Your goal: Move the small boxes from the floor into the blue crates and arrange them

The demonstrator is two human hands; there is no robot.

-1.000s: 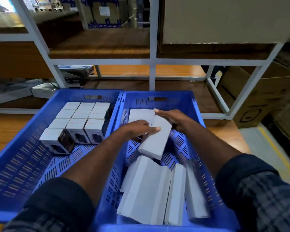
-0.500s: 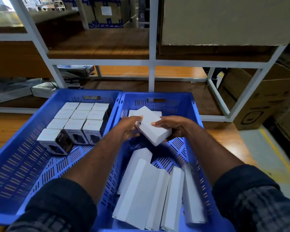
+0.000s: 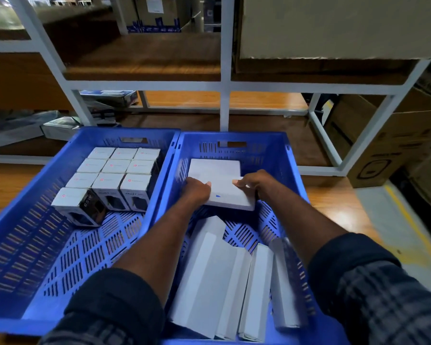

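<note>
Two blue crates stand side by side on the floor. In the right crate [image 3: 292,170] my left hand [image 3: 197,191] and my right hand [image 3: 255,184] hold one flat white box [image 3: 230,196] by its two ends, low and level, just in front of another flat white box [image 3: 214,167] lying at the crate's far end. Several more white boxes [image 3: 224,277] lie loose and tilted at the crate's near end. The left crate [image 3: 35,245] has small white cube boxes [image 3: 115,170] packed in rows at its far end, and one cube box [image 3: 79,205] sits askew in front of them.
A white metal shelf frame [image 3: 224,108] rises right behind the crates, with wooden boards and flat cartons on its low level at the left [image 3: 60,127]. Brown cardboard cartons [image 3: 383,145] stand to the right. A yellow floor line [image 3: 413,235] runs along the right side.
The held white box went from lying lengthwise along the crate to turned crosswise and flat, and moved toward the crate's far end, down next to the box lying there.
</note>
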